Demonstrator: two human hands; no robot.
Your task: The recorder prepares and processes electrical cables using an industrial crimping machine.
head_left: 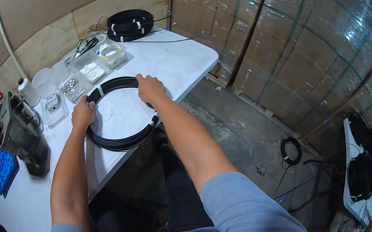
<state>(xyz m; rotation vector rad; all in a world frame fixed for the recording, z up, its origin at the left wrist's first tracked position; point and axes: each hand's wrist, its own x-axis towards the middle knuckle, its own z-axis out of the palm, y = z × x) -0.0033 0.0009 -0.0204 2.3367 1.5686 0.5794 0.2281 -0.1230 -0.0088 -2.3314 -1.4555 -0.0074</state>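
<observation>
Grey-blue cloth makes your shirt (255,216), the nearest thing to you. Low on the left, small blue parts (2,169) lie beside a dark grey machine (27,138). Right in front of you, a big black coil (117,145) is over the white table (171,59), close to the edge on your side. It is a ring, about as long as it is wide, so it has no long way to point. Its open middle faces up at you, with white table showing through. It looks smooth and dark, with many thin loops packed side by side and white bands (154,118) around them. Your left hand (83,112) has its fingers curled around the left side of the ring. Your right hand (150,91) grips the far right side, a bit farther away. To the left of the ring sit shiny metal bits (73,90) and small white parts (91,71). Farther back, more black coils (130,25) are piled up. Past the table stand tall brown boxes (285,49) in shiny wrap.
</observation>
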